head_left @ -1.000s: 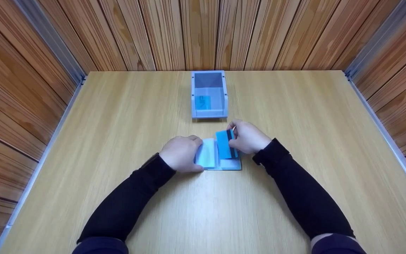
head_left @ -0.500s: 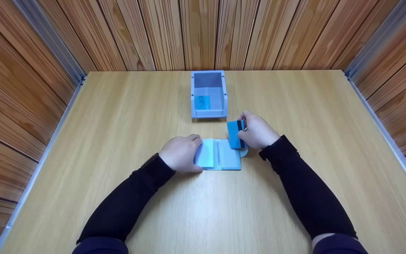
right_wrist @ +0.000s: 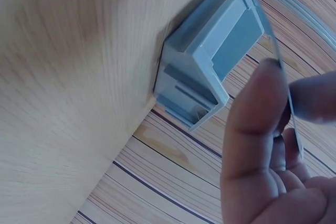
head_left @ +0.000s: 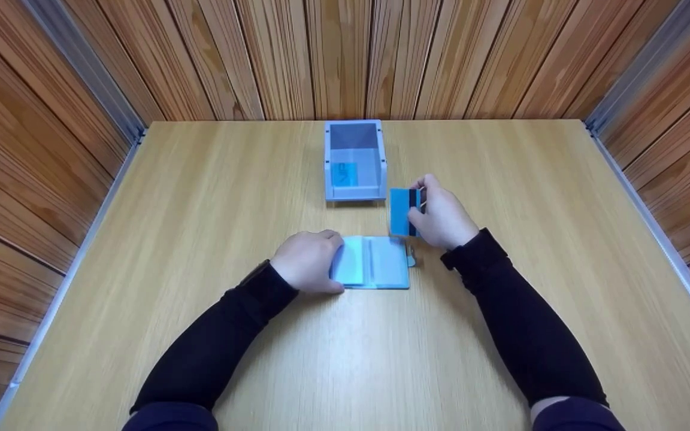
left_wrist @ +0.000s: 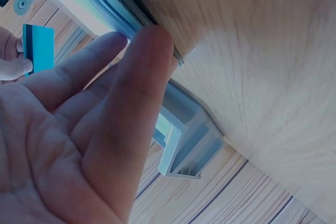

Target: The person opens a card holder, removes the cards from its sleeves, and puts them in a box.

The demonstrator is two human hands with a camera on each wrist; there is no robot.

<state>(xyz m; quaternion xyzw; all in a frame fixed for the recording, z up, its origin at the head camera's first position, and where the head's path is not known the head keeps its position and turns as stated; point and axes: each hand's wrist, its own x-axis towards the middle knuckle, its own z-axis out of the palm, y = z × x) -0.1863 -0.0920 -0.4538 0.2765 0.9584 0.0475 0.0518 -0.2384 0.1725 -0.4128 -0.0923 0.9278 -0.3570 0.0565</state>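
Observation:
A light blue bifold wallet (head_left: 388,263) lies spread open on the table, its snap tab (head_left: 411,258) sticking out on the right. My left hand (head_left: 307,261) grips its left side, thumb at the near edge and fingers toward the far edge. In the left wrist view, the fingertips of my left hand (left_wrist: 100,108) meet the wallet's layered edge. My right hand (head_left: 441,216) pinches a blue card (head_left: 401,212) with a dark stripe, raised beyond the wallet's right half. The right wrist view shows this card (right_wrist: 281,56) edge-on between thumb and fingers.
A blue-grey bin (head_left: 356,193) stands beyond the wallet near the back wall, left of the raised card. Inside it, at the left, lies a blue card with dark lettering (head_left: 344,174). Wood-plank walls (head_left: 345,60) enclose the table's back and sides.
My right hand has lifted the blue card off the wallet's right half and moved it away, toward the right side of the bin. The left hand and wallet stay about where they were.

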